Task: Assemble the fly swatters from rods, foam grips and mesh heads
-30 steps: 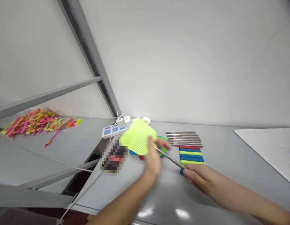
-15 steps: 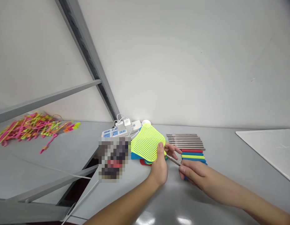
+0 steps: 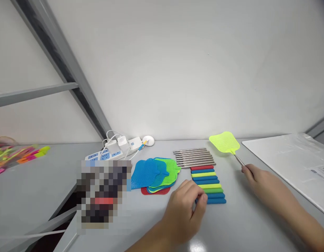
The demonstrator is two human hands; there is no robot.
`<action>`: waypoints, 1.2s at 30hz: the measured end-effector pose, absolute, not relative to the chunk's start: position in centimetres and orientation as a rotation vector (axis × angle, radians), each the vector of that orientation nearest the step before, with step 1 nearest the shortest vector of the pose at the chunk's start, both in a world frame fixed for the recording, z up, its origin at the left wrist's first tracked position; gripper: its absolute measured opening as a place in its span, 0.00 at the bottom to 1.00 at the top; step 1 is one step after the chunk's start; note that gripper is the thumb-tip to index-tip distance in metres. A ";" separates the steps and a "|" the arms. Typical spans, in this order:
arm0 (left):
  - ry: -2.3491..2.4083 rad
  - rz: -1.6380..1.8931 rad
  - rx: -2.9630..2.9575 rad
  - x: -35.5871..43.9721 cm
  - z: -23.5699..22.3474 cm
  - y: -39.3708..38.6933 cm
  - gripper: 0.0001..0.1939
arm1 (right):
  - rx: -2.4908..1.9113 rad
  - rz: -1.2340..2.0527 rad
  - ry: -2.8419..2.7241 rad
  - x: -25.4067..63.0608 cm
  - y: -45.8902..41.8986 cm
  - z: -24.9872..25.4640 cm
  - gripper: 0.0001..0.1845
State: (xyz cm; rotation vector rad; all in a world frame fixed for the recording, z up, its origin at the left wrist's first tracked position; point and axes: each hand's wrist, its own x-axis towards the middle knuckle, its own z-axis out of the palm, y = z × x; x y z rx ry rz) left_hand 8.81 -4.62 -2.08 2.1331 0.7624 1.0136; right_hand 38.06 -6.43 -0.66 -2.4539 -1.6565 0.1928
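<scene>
My right hand (image 3: 258,176) is closed on the thin metal rod of a yellow fly swatter (image 3: 224,142), whose mesh head points to the far right of the grey table (image 3: 251,224). My left hand (image 3: 186,204) rests with curled fingers against the left ends of a row of coloured foam handles (image 3: 207,183), red, yellow, blue and green; I cannot make out whether it grips one. Behind the handles lie several bare metal rods (image 3: 193,157). To their left is a pile of blue, green and red swatter heads (image 3: 153,173).
A white power strip (image 3: 112,149) with plugs and cables sits by the wall. A blurred-out object (image 3: 102,190) stands at the table's left edge. Bright pink and yellow plastic pieces (image 3: 17,154) lie far left. A white sheet (image 3: 293,164) covers the right side.
My right hand has carried the yellow swatter from in front of the pile over to the right. My left hand let go of the swatter head and dropped to the foam handles. The camera has panned right.
</scene>
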 end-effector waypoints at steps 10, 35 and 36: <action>0.775 0.895 2.465 9.1 -2.6 -4.5 0.07 | -2.721 -0.088 -1.855 37.4 -6.1 -0.7 0.16; 0.816 0.979 2.725 9.3 -6.1 -4.0 0.16 | -1.508 0.159 -2.853 26.3 13.1 1.3 0.13; 0.815 0.976 2.733 9.3 -6.1 -4.0 0.16 | -1.501 0.124 -2.857 26.3 13.3 1.3 0.13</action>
